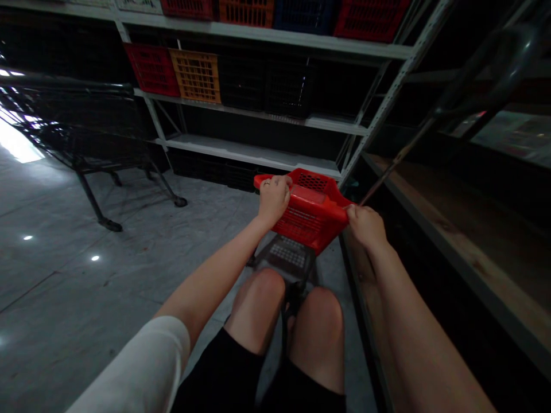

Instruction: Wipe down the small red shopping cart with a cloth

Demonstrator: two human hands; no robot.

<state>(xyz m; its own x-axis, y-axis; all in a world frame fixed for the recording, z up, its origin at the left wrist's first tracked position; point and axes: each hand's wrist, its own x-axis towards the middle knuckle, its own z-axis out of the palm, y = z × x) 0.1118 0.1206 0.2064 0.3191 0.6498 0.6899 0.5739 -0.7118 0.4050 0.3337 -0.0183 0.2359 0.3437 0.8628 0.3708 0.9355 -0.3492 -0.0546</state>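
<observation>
A red plastic shopping basket [305,215] is in front of my knees, tilted, with its perforated far wall showing. My left hand [275,195] is closed over the basket's left rim. On the opposite side, the fingers of my right hand [365,223] grip the right end of the same rim. Below the basket is a dark grey slotted piece [288,252], close to the floor; whether it touches the basket I cannot tell. The basket's inside is mostly hidden by its near wall.
A white metal shelf rack [249,150] stands ahead, holding red, yellow and dark crates [196,74]. To the left is a black wheeled shopping cart [86,126] on the grey tiled floor [129,275]. A low wooden ledge [447,229] runs along my right, close to my arm.
</observation>
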